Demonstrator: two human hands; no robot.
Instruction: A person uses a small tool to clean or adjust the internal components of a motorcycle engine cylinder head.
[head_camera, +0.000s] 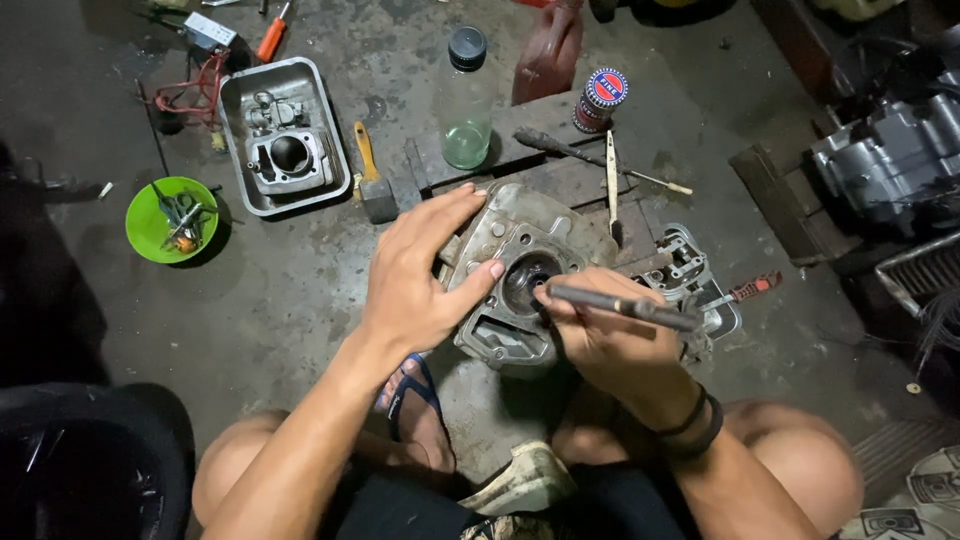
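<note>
— What's the left hand (415, 275) doing?

— It lies flat over the left side of the cylinder head (510, 275), fingers spread wide and pressing down, thumb near the round chamber. It grips nothing; it braces the casting where it sits on the wooden block (560, 135), on the concrete floor (290, 290) between the person's knees.

— And the right hand (600, 335)?

— Fingers closed around a slim grey rod-like tool (625, 305), held like a pen. Its tip sits at the edge of the dark round recess in the middle of the head.

— So which step is this?

— I'd judge it as working inside the combustion chamber, scraping or lapping at a valve seat; I can't tell which from here.

— What does the next move need?

— Probably steady downward pressure from the left hand so the head doesn't rock, and small controlled strokes with the tool tip kept inside the recess.

— Anything else close by?

— A clear bottle (466, 110) with a black cap behind the head, a brush (372, 180) to its left, a metal tray (285, 135) holding a cylinder, a green bowl (172, 220) of small parts, and a screwdriver (590, 155) lying across the block.
</note>
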